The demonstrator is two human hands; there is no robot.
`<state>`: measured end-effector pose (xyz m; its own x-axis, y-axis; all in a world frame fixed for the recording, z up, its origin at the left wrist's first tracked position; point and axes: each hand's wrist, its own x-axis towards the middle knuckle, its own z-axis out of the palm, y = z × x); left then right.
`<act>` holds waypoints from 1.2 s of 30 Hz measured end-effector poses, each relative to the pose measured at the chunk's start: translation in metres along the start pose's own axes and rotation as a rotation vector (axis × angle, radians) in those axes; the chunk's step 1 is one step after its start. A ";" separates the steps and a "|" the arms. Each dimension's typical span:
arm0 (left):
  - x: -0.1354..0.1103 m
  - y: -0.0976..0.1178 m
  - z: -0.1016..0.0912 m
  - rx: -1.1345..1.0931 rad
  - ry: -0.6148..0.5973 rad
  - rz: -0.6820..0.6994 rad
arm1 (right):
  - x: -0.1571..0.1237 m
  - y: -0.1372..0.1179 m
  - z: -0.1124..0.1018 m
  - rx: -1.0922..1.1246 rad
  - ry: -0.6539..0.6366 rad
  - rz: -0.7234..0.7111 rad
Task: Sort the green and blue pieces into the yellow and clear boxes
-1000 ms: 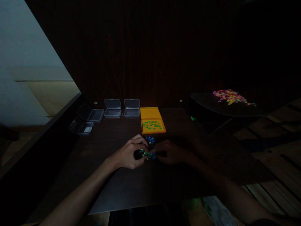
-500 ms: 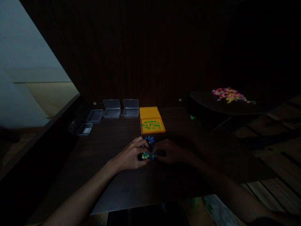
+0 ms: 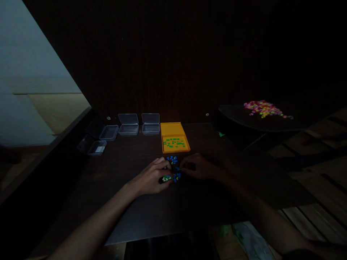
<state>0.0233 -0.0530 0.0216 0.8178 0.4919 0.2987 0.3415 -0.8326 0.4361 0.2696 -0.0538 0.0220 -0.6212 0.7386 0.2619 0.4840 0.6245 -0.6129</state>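
My left hand (image 3: 153, 177) rests on the dark table with its fingers curled and thumb curved around a small heap of green and white toy bricks (image 3: 166, 178). Just right of its thumb lies a cluster of blue bricks (image 3: 176, 177), with a few paler bits among them. More blue bricks (image 3: 171, 159) are scattered beyond the left fingertips. Opposite, my right hand (image 3: 196, 166) has its thumb and fingertips together beside a small dark blue piece (image 3: 178, 168). Whether it grips this piece is too dark to tell.
An open yellow case (image 3: 172, 129) with green bricks (image 3: 175, 142) inside stands behind the hands. Several clear lidded boxes (image 3: 129, 129) sit open at the back left. Colourful beads (image 3: 262, 108) are heaped on a dark raised surface (image 3: 252, 124) at right. A green scrap (image 3: 221, 134) lies nearby.
My right hand has drawn back to the right and slightly away from the left hand, uncovering the blue bricks between them. My left hand stays around the green and white heap.
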 end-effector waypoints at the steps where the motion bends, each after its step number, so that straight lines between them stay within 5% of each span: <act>1: 0.000 0.000 0.000 -0.006 -0.002 0.000 | 0.000 0.000 -0.003 -0.009 0.000 0.015; 12: 0.000 0.001 0.001 -0.024 -0.043 -0.024 | 0.000 0.016 -0.018 -0.147 0.024 0.215; 20: 0.000 0.004 0.000 -0.022 -0.052 -0.029 | -0.002 0.024 -0.022 -0.192 -0.122 0.311; 36: 0.001 0.006 -0.002 -0.069 -0.051 -0.030 | -0.006 0.021 -0.020 -0.333 -0.120 0.279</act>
<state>0.0254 -0.0568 0.0258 0.8309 0.5011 0.2418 0.3348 -0.7975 0.5020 0.2955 -0.0398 0.0226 -0.4968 0.8677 0.0202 0.8027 0.4681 -0.3696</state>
